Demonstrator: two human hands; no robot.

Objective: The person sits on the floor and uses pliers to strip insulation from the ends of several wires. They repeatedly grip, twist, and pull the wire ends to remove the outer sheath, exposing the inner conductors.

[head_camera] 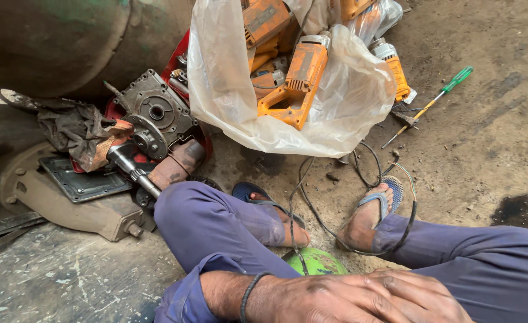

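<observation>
Head view, hands: left hand (311, 297) and right hand (416, 297) overlap at bottom edge; fingers flat, holding nothing.
Nearest: green round object (319, 261) just above them, between sandalled feet.
Cable: black cable (311, 206) loops over ground.
Beyond: plastic bag (228, 96) of orange power tools (294, 84); green-handled screwdriver (434, 101) right.

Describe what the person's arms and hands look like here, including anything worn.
Both hands are bare, with no gloves, and look smeared with dark grime. The left hand has a thin dark band around its wrist and a rolled-up blue-purple sleeve above it. The right hand shows no ring or band; its wrist and sleeve are out of view.
</observation>
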